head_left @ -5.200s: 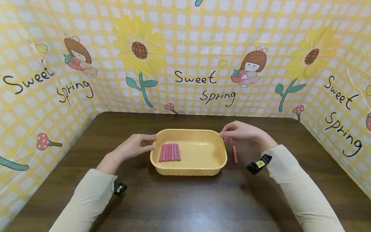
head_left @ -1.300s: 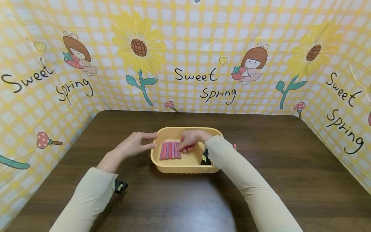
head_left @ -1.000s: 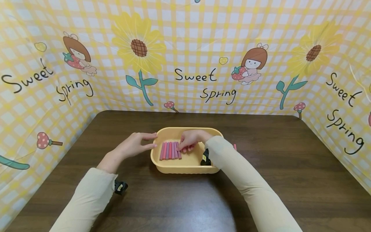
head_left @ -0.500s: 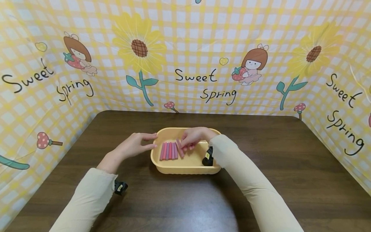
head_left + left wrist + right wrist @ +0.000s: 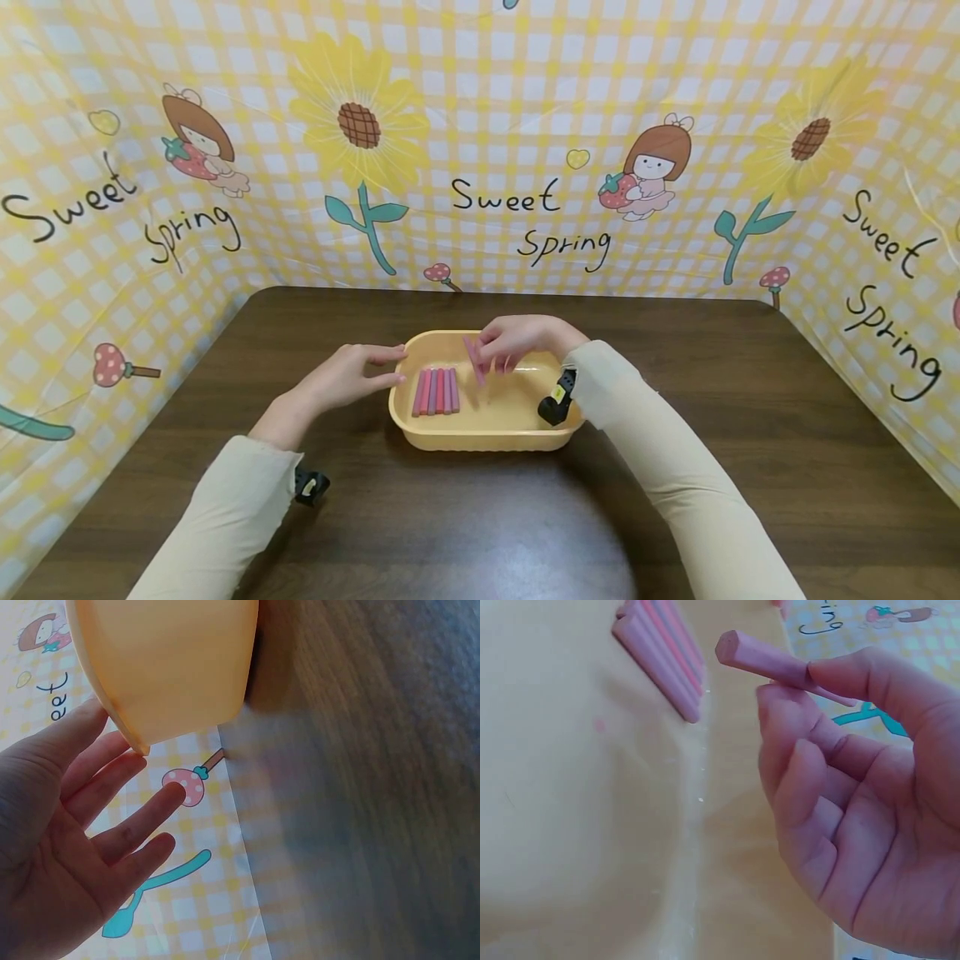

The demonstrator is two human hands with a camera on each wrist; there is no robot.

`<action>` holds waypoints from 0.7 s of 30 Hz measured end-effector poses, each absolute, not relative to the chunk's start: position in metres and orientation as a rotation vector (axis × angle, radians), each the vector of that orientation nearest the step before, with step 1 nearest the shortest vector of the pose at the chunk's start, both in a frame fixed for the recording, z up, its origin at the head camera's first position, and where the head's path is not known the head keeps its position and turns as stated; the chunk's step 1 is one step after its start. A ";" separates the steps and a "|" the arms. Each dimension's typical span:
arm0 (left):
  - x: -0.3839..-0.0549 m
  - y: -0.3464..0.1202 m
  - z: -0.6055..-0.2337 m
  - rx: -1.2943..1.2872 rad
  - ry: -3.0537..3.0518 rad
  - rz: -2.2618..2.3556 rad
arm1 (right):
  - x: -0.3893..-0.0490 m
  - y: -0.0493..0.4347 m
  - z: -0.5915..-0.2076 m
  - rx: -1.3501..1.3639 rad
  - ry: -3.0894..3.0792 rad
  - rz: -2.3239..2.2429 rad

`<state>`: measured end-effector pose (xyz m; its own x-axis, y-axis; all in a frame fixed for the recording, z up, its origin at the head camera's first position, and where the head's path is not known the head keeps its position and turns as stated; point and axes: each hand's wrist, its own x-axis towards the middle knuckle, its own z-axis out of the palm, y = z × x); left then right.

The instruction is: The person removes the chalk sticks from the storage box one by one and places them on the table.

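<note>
A pale yellow plastic basin [image 5: 517, 417] sits on the table. Inside it, toward the left end, several pink, red and purple sticks [image 5: 435, 392] lie side by side in a row. Between thumb and fingertips, my right hand [image 5: 517, 337] pinches a pinkish-purple stick [image 5: 757, 658] with a faceted end. That stick is raised and tilted above the basin, to the right of the row. My left hand [image 5: 341, 379] is at the basin's left end, its fingertips touching the rim [image 5: 112, 712] and its other fingers [image 5: 142, 825] spread loosely.
The dark wooden table [image 5: 420, 517] extends around the basin. A yellow checked cloth [image 5: 480, 108] with printed flowers and lettering stands behind and at both sides. Black wrist cameras hang under both cuffs; the right one [image 5: 557, 400] overlaps the basin's right end.
My right hand has taken the rightmost stick from the row and lifted it up and to the right. My left hand stays at the rim. The red stick on the table is now hidden.
</note>
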<state>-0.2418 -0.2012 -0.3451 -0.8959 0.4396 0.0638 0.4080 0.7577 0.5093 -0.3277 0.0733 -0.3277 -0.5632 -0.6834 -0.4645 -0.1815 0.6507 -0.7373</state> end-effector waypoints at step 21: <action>-0.243 -0.202 -0.346 0.719 2.888 0.829 | -0.321 0.108 -0.310 -0.668 2.080 -0.960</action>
<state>-0.2425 -0.2021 -0.3460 -0.8903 0.4490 0.0760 0.4209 0.7476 0.5137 -0.3213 0.1076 -0.3098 -0.5925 -0.6975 -0.4030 -0.1454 0.5847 -0.7981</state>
